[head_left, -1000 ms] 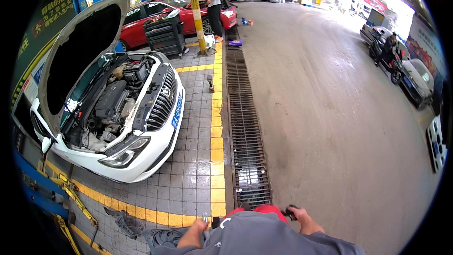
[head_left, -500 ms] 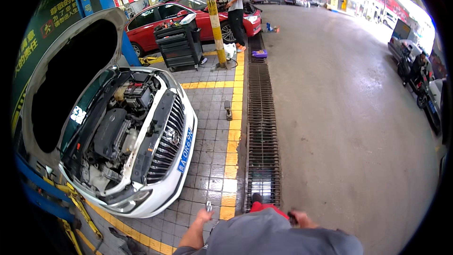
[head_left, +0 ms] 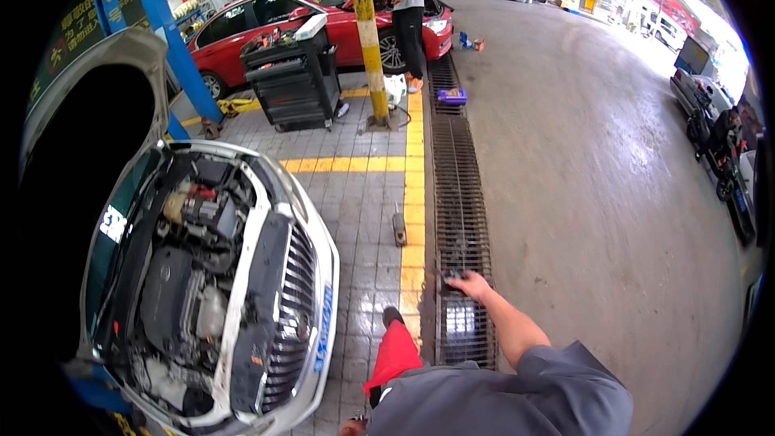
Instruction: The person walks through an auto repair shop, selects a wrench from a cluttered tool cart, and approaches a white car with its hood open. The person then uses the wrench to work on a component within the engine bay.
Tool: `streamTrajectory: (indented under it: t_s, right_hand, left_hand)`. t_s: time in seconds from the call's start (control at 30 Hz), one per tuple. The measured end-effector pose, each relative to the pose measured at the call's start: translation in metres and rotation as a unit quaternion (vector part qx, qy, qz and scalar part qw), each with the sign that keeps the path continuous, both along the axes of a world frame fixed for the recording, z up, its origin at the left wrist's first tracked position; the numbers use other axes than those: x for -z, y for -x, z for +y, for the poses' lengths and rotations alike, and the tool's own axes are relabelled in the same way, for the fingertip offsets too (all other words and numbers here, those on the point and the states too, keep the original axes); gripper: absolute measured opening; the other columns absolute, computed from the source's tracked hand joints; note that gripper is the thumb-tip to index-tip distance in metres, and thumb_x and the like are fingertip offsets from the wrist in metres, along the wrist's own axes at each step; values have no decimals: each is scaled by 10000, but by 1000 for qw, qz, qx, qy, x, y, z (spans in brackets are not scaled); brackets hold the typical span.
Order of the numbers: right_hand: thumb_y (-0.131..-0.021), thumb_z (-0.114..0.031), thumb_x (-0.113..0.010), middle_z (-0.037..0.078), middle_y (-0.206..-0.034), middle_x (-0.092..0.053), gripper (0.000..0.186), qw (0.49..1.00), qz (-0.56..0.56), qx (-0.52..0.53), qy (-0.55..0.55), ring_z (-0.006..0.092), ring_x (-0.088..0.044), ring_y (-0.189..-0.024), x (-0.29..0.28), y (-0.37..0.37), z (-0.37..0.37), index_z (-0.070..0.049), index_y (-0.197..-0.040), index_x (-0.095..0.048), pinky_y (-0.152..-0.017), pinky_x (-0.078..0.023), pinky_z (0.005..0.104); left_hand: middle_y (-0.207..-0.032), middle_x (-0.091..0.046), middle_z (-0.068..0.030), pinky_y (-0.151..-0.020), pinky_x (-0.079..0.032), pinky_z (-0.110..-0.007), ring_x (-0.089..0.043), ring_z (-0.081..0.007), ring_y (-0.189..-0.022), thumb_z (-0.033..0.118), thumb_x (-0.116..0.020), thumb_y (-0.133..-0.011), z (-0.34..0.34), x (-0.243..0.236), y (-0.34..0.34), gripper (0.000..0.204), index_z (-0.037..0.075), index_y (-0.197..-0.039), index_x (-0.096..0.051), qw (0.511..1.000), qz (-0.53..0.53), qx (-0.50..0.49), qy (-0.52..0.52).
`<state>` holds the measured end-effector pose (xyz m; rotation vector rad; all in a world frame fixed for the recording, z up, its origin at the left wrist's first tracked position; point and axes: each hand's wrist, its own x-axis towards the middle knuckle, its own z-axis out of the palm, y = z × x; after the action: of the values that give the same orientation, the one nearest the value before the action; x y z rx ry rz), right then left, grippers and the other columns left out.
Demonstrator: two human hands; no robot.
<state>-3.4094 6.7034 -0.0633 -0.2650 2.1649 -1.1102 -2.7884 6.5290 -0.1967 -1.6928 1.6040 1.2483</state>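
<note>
My right hand point(head_left: 472, 284) is stretched forward over the floor grate, its fingers closed around a small dark thing point(head_left: 451, 279) that I cannot make out. Low at the bottom edge, my left hand point(head_left: 352, 427) shows only in part beside my body; a bit of a small metal tool point(head_left: 360, 417) sticks out at its fingers. To my left stands a white car point(head_left: 329, 274) with its hood point(head_left: 97, 52) raised and its engine point(head_left: 173, 291) exposed. Neither hand touches the car.
A long drain grate point(head_left: 462, 194) runs ahead, beside a yellow floor line point(head_left: 414, 186). A small block-like object point(head_left: 400, 229) stands on the tiles. Ahead are a black tool cart point(head_left: 295, 85), a striped post point(head_left: 370, 40), a purple container point(head_left: 453, 97), a red car point(head_left: 266, 16) and a person point(head_left: 407, 16).
My right hand has swung forward from my side over the grate. The left hand has dropped back to the lower edge. My view has come closer to the car and cart; one leg has stepped forward.
</note>
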Motion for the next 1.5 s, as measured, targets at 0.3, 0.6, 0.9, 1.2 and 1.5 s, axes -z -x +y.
streamTrajectory:
  t_s: [0.3, 0.6, 0.9, 1.2, 1.5]
  right_hand:
    - [-769, -598, -824, 99, -814, -760, 579, 931, -162, 78, -317, 218, -700, -792, 15, 56, 17, -35, -899, -796, -777, -559, 383]
    - [-791, -637, -781, 94, -801, -763, 629, 929, -207, 131, -278, 231, -717, -780, 72, 172, -140, -23, -924, -793, -804, -548, 353]
    - [-758, -596, -835, 110, -808, -745, 665, 972, -128, 69, -183, 208, -681, -645, 52, 429, -462, 22, -995, -770, -618, -537, 366]
    - [-892, -440, -795, 110, -1026, -696, 616, 984, -168, 1, 57, 163, -648, -740, -68, 586, -791, 80, -1180, -634, -705, -546, 288]
    - [-895, -438, -796, 175, -1233, -666, 934, 971, -179, 0, 160, 190, -671, -949, -120, 722, -1015, 173, -1474, -391, -955, -511, 333]
  left_hand:
    - [-847, -738, -133, -528, -538, -391, -733, -222, -652, 380, -752, -933, -349, -77, 301, 419, -37, -926, -708, 987, 149, 24, 48]
    - [-883, -709, -99, -502, -486, -331, -701, -191, -653, 314, -722, -972, -544, -236, 578, 359, -13, -1103, -652, 962, 265, 10, 64]
    - [-813, -672, -72, -503, -453, -303, -683, -184, -650, 291, -693, -989, -675, -240, 715, 280, 17, -1028, -647, 966, 251, -58, 4]
    - [-893, -692, -54, -519, -438, -315, -666, -159, -665, 334, -705, -978, -845, -210, 834, 314, 46, -1087, -647, 919, 323, -227, -4]
    - [-794, -637, -31, -432, -373, -256, -632, -133, -622, 283, -713, -984, -1074, -227, 984, 247, 55, -1013, -624, 865, 402, -298, -34]
